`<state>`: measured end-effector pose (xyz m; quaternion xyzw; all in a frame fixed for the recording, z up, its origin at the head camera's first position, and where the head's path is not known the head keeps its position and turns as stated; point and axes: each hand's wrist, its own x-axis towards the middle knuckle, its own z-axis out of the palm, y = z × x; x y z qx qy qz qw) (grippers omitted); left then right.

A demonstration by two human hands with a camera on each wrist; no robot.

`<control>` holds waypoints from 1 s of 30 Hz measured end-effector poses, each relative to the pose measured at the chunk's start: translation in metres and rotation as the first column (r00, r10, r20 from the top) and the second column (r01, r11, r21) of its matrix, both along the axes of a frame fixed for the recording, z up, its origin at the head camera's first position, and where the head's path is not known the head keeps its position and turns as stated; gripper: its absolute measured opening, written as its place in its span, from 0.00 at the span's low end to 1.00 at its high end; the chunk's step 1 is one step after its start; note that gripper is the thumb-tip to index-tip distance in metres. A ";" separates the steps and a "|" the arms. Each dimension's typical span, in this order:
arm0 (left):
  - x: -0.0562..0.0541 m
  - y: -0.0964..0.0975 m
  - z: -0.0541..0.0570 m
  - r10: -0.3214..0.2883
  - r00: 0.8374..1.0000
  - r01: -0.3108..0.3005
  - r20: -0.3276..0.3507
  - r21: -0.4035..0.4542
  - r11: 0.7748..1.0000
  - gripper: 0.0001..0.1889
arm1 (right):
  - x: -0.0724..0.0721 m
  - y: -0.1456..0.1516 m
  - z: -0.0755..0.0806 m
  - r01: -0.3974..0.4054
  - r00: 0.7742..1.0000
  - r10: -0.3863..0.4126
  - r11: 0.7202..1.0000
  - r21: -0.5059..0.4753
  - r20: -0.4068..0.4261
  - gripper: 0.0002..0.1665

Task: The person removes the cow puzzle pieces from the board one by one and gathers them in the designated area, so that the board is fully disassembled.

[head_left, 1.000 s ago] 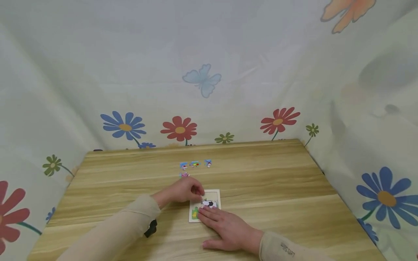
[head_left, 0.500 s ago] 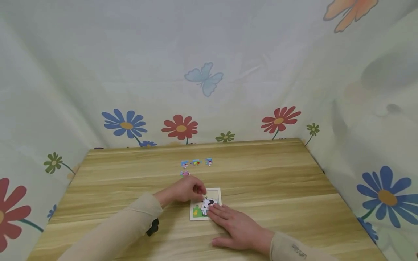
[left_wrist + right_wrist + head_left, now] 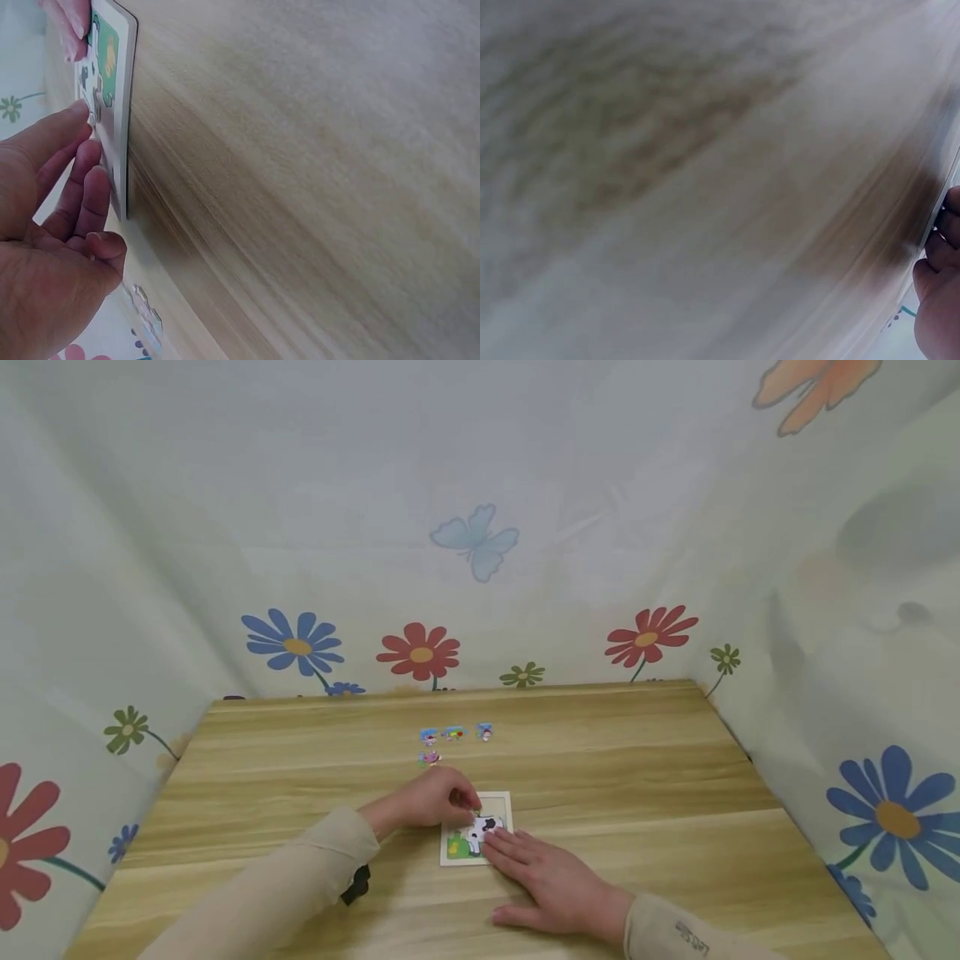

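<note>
A small puzzle board (image 3: 505, 797) with a pale frame lies on the table, its picture showing a black-and-white cow over a green patch. At the board's left side, my left hand (image 3: 437, 798) pinches a puzzle piece (image 3: 96, 107) of the cow picture between thumb and fingertip, close over the board; the fingers cover much of this piece. My right hand (image 3: 551, 881) lies palm down with fingers extended, the fingertips resting on the lower right of the cow. In the right wrist view, only part of that hand shows, at the right edge.
Beyond the board, several small colourful puzzle pieces (image 3: 454, 733) lie on the wood-grain table (image 3: 637, 752). One pinkish piece (image 3: 430, 758) sits nearer, just past the left hand. A flowered cloth (image 3: 360, 568) surrounds the table at the back and sides.
My right hand has slid right and a little down, so more of the cow shows. The left hand has stayed pinching at the board's left side.
</note>
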<state>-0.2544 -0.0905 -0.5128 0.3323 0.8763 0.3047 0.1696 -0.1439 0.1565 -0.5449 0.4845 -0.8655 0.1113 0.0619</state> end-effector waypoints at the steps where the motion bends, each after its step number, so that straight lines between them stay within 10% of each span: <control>1: 0.000 0.000 0.001 0.002 1.000 -0.002 0.000 -0.001 1.000 0.06 | 0.000 0.000 0.000 0.002 1.000 -0.002 1.000 -0.002 -0.003 0.47; 30: -0.002 0.005 -0.007 0.013 0.998 -0.017 0.066 0.052 0.999 0.05 | 0.000 0.003 -0.001 0.009 1.000 -0.009 1.000 -0.003 -0.006 0.47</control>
